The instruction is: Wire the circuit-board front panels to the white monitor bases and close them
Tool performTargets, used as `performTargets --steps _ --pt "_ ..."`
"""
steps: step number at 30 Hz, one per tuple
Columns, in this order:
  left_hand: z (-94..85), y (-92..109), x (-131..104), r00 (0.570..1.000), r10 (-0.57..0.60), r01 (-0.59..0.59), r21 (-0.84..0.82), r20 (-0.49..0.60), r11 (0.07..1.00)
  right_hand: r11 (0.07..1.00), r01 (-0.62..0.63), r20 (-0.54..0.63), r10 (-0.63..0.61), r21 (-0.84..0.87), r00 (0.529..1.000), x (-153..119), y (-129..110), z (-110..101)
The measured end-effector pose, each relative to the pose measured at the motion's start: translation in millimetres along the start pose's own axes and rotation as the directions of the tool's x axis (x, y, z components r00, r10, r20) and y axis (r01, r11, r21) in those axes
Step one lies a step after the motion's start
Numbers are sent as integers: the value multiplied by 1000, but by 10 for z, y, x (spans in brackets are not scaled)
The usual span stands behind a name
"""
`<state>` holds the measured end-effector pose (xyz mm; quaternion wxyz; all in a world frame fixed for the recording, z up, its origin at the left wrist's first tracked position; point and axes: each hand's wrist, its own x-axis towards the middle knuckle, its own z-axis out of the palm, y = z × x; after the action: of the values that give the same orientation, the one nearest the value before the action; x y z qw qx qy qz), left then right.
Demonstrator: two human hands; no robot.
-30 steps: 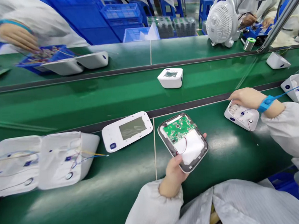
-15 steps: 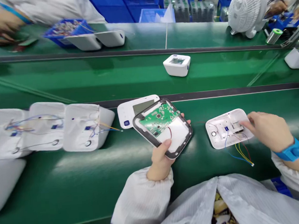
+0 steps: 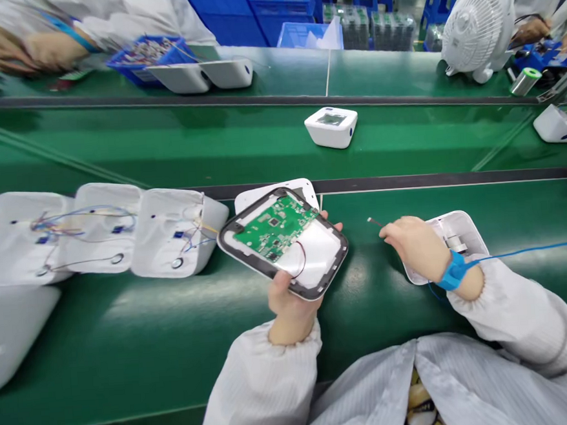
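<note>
My left hand (image 3: 293,309) is closed on the edge of a white front cover (image 3: 322,252) with a dark rim, held tilted above the bench. A green circuit board (image 3: 274,225) sits inside it, and a thin dark wire loops over its white face. With finger and thumb together, my right hand (image 3: 417,248) pinches a thin wire (image 3: 375,222) that ends in a small white connector. Below that hand lies a white back housing (image 3: 470,235), open side up and partly hidden by the hand and wrist. A blue wrist strap (image 3: 452,270) circles my right wrist.
Several white housings (image 3: 166,237) with loose wires stand at left. Another white cover (image 3: 305,186) lies behind the held one. A finished-looking white device (image 3: 332,128) rests on the middle strip. Across stand a fan (image 3: 475,24), a blue parts bin (image 3: 149,53) and a co-worker's hands (image 3: 34,52).
My right hand has moved left from the housing's right side and now holds a wire with a connector out toward the cover. The left hand with the cover has shifted slightly left.
</note>
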<state>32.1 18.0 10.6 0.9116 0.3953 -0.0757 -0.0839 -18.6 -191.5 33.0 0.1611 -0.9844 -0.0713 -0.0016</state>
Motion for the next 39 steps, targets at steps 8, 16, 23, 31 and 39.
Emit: performTargets --steps 8,16,23,31,39 --pt "155 -310 -142 906 -313 302 83 285 950 874 48 -301 114 483 947 -386 -114 -332" --pt "389 -640 -294 843 -359 299 206 401 932 886 109 -406 94 451 909 -474 -169 -333" --pt "367 -720 -361 847 -395 333 224 355 916 885 61 -396 144 462 907 -473 -247 -279" --pt "356 -725 -382 854 -423 374 210 302 903 877 19 -348 171 481 922 -474 -258 -252" --pt "421 -717 -399 846 -450 401 216 286 890 858 -7 -306 190 513 933 -485 -294 -223"
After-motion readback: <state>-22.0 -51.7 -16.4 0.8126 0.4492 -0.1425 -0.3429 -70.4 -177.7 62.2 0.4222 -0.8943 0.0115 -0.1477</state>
